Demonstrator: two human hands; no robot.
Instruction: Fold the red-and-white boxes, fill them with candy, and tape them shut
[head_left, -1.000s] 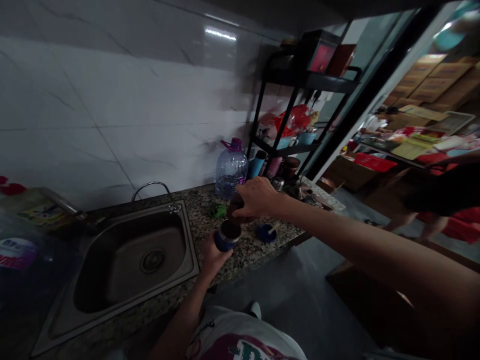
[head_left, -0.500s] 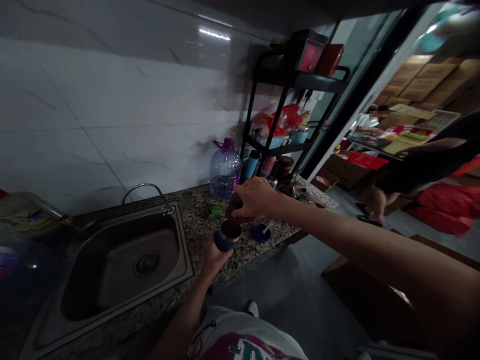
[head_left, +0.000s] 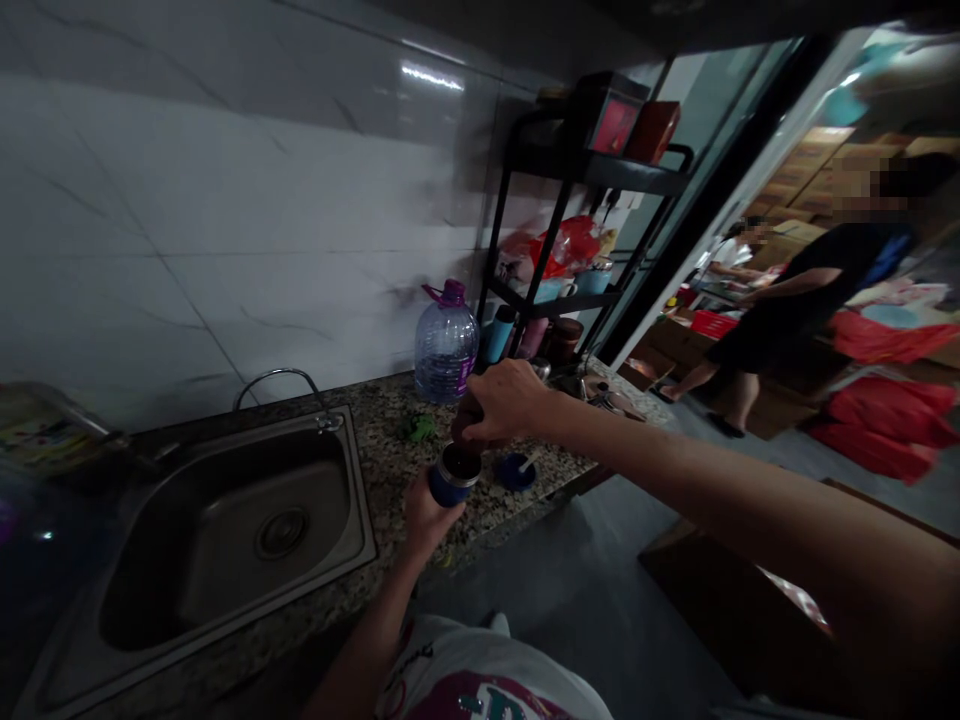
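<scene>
A blue insulated cup (head_left: pixel 452 490) with a steel rim is gripped in my left hand (head_left: pixel 424 518), its open mouth tilted up over the counter. My right hand (head_left: pixel 504 400) is right above that mouth, fingers pinched together and pointing down. What the pinch holds, if anything, is lost in shadow, and the cup's inside is dark. Beside the cup on the right, a blue lid (head_left: pixel 514 474) lies on the granite counter with a small pale stick-like piece on it. A crumpled green item (head_left: pixel 418 427) lies behind the cup.
A large water jug (head_left: pixel 445 350) with a purple cap stands against the tiled wall. Left of my hands is a steel sink (head_left: pixel 365 500) with a tap. A black rack (head_left: pixel 637 172) holds bottles and bags. Through the doorway a person (head_left: pixel 810 290) stands among boxes.
My view has shifted slightly. Both hands stay at the cup, with the right fingers close over its mouth. The standing person beyond the doorway now shows more fully.
</scene>
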